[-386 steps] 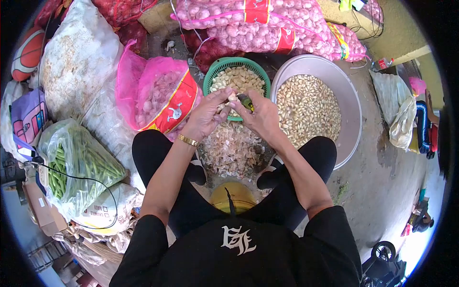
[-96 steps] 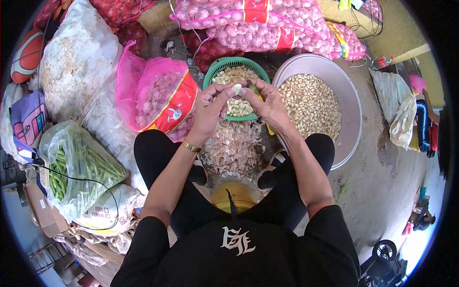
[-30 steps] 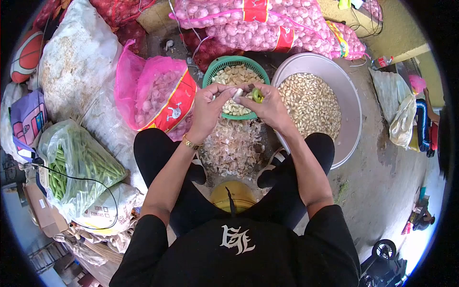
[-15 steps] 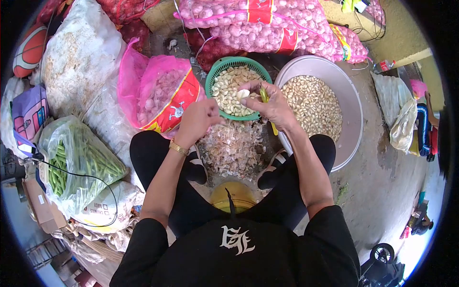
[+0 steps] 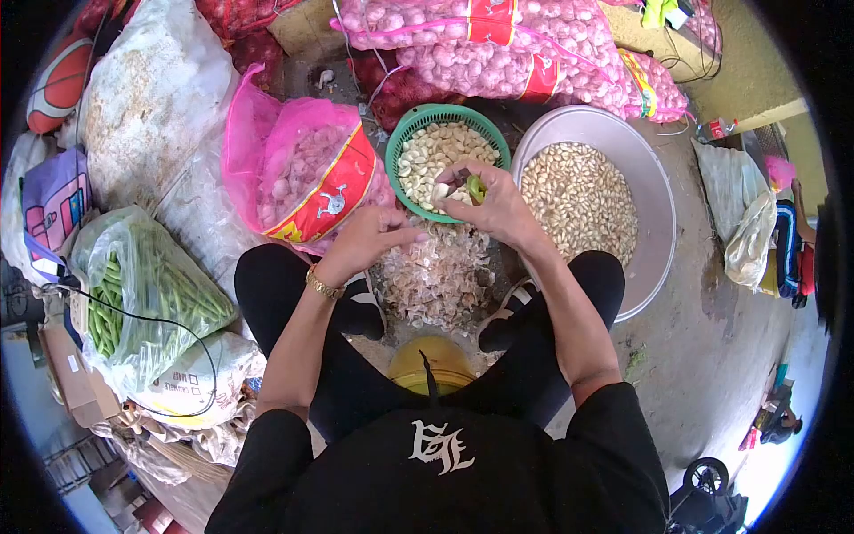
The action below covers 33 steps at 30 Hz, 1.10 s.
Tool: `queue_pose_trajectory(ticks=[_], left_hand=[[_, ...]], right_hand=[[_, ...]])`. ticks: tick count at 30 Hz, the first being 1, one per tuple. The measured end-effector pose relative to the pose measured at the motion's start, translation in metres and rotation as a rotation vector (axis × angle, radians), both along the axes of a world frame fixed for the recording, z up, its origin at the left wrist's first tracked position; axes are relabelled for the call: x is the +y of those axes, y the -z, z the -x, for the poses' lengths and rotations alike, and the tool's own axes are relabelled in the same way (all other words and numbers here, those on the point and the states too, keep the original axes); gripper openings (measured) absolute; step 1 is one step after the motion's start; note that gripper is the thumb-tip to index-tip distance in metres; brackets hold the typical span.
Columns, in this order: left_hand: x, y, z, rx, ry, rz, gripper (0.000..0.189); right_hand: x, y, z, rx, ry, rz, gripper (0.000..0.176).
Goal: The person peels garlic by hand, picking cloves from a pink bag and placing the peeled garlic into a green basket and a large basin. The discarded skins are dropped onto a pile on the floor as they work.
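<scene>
Head view; I saw two bare hands at work in front of the seated wearer, between the knees; the right hand (image 5: pixel 498 206) was grasping, its thumb and forefinger pinching a pale, smooth garlic clove (image 5: pixel 439 192); a small green-and-yellow object (image 5: pixel 476 189) lay against the same hand, partly hidden by it, so I could not tell its full shape. The clove appeared over the near side of a round green plastic basket (image 5: pixel 445 113); I could not tell whether it touched the contents.

The left hand (image 5: pixel 363 242), with a gold-coloured metal watch (image 5: pixel 325 283) at the wrist, was apart from the clove; its fingers were loosely curled and released, the thumb held out toward the right hand.

Surroundings as I logged them: pale peeled cloves (image 5: pixel 418 160) in the basket; a heap of papery, pinkish-brown garlic skins (image 5: pixel 436 276) on the ground just below it, between the feet; a wide, pale lavender plastic basin (image 5: pixel 656 205) beside the basket on the right, holding many cream-and-brown cloves (image 5: pixel 578 205); an open pink mesh sack (image 5: pixel 253 133) of garlic bulbs on the left, with a red and yellow label; filled pink mesh sacks (image 5: pixel 480 67) lay beyond the basket; a clear plastic bag of long green pods (image 5: pixel 169 294) stood farther left.
</scene>
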<state>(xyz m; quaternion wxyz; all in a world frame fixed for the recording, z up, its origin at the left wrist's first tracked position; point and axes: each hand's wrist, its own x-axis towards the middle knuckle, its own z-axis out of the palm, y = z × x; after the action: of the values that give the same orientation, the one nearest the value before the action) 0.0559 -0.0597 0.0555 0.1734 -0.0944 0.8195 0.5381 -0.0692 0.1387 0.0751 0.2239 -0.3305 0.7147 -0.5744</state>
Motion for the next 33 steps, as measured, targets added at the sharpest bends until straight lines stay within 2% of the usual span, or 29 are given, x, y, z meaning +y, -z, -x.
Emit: queue_pose_trajectory(ticks=[1,3,4,6,10,12,13,15,16,18,19,21,25,27,31,33], left_hand=[[0.003,-0.003,0.001,0.001,-0.002,-0.002,0.035],[0.015,-0.010,0.006,0.193,-0.215,-0.214,0.030],[0.017,-0.010,0.008,0.193,-0.217,-0.215,0.030],[0.020,-0.010,0.012,0.269,-0.227,-0.213,0.017],[0.026,-0.012,0.015,0.332,-0.262,-0.231,0.015],[0.028,-0.010,0.017,0.409,-0.278,-0.229,0.018],[0.028,-0.010,0.018,0.409,-0.276,-0.229,0.018],[0.025,-0.008,0.021,0.341,-0.370,-0.382,0.018],[0.021,-0.005,0.021,0.342,-0.367,-0.382,0.018],[0.010,-0.001,0.021,0.223,-0.288,-0.207,0.017],[0.007,-0.002,0.019,0.224,-0.283,-0.206,0.017],[0.005,-0.006,0.012,0.208,-0.008,0.374,0.018],[0.002,0.021,-0.001,0.264,0.156,0.502,0.018],[0.001,0.025,0.001,0.097,0.220,0.469,0.025],[-0.001,0.018,0.015,0.058,0.138,0.315,0.033],[0.007,0.013,0.022,-0.084,-0.188,-0.338,0.041]], right_hand=[[-0.001,0.002,-0.001,0.001,-0.002,-0.002,0.021],[-0.002,0.005,-0.003,0.096,0.001,0.012,0.024],[-0.002,0.005,-0.004,0.097,-0.001,0.011,0.024],[-0.003,0.005,-0.006,0.024,-0.033,-0.019,0.024],[-0.001,0.012,-0.002,0.094,0.009,-0.052,0.024],[0.000,0.009,-0.003,-0.075,-0.027,-0.019,0.020],[0.001,0.003,-0.003,-0.075,-0.024,-0.019,0.020],[0.006,-0.013,-0.002,-0.367,-0.042,0.023,0.019],[0.007,-0.011,0.000,-0.366,-0.039,0.024,0.019],[0.011,-0.006,0.004,-0.468,-0.043,0.084,0.022],[0.013,-0.006,0.005,-0.467,-0.039,0.085,0.022],[0.016,-0.008,0.005,-0.441,-0.039,0.137,0.019],[0.020,-0.005,0.007,-0.424,-0.052,0.141,0.020],[0.022,-0.011,0.007,-0.392,-0.047,0.064,0.024],[0.021,0.003,0.016,-0.256,0.034,-0.029,0.030],[0.019,0.012,0.018,0.256,0.257,-0.204,0.037]])
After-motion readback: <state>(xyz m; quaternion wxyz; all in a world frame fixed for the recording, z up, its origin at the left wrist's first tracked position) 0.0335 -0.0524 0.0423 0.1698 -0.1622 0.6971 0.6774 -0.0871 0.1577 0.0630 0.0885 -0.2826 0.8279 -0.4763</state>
